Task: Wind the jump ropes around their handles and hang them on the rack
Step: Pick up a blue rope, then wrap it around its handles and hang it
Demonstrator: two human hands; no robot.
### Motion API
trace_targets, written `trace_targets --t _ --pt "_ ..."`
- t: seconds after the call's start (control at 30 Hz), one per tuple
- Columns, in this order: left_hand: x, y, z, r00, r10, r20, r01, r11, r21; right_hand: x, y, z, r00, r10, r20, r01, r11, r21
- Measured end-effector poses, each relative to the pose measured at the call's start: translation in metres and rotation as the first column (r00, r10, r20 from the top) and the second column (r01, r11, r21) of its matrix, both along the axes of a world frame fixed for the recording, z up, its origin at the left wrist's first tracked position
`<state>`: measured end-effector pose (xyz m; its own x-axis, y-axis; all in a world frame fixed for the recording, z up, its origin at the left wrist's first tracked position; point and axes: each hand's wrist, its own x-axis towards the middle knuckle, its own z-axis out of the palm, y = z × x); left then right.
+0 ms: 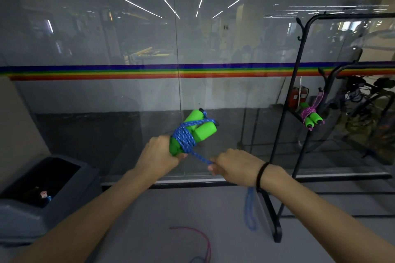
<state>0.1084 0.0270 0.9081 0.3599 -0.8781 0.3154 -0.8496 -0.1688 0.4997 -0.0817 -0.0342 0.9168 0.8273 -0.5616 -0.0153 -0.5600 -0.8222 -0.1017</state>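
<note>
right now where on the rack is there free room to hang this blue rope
The rack's top hooks look bare, as does the top bar running right. The lower side hook is taken by the wound purple rope, and behind it bikes crowd the space. The left hand holds the green handles; the right hand pulls the blue rope.

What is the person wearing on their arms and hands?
Very little. Both forearms are bare, with no sleeves in view, and neither the left hand nor the right hand has a glove or ring that I can see. The only item is a thin black band around the right wrist.
</note>
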Motion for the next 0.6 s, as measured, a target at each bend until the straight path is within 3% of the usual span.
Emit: trace_targets --t 0.1,0.17,0.23,0.3,0.37,0.43,0.5,0.6 --pt "0.003 0.001 -0.009 0.964 -0.025 0.266 -0.037 0.974 0.224 -0.001 0.022 0.026 0.989 0.079 -0.126 -0.098 0.983 -0.155" --pt "0.002 0.006 -0.014 0.905 -0.174 0.388 0.007 0.919 0.395 -0.003 0.025 0.050 0.980 0.142 -0.136 -0.163 0.975 -0.152" --pt "-0.003 0.014 -0.016 0.848 -0.397 0.351 0.177 0.836 0.519 -0.004 0.016 0.072 0.977 0.193 -0.088 -0.202 0.974 -0.105" --pt "-0.011 0.024 -0.015 0.773 -0.582 0.251 0.390 0.749 0.536 -0.005 -0.002 0.081 0.970 0.242 0.038 -0.242 0.970 0.009" --pt "-0.018 0.032 -0.009 0.727 -0.665 0.171 0.555 0.716 0.423 -0.005 -0.025 0.074 0.947 0.206 0.246 -0.257 0.947 0.194" --pt "-0.022 0.037 -0.003 0.738 -0.675 0.015 0.662 0.728 0.177 -0.008 -0.043 0.057 0.892 0.070 0.447 -0.267 0.879 0.394" --pt "-0.019 0.035 -0.002 0.768 -0.621 -0.159 0.617 0.783 -0.079 -0.011 -0.056 0.039 0.811 -0.073 0.580 -0.273 0.831 0.486" --pt "-0.020 0.027 -0.001 0.789 -0.505 -0.350 0.409 0.856 -0.315 -0.007 -0.058 0.013 0.739 -0.200 0.643 -0.232 0.821 0.522"
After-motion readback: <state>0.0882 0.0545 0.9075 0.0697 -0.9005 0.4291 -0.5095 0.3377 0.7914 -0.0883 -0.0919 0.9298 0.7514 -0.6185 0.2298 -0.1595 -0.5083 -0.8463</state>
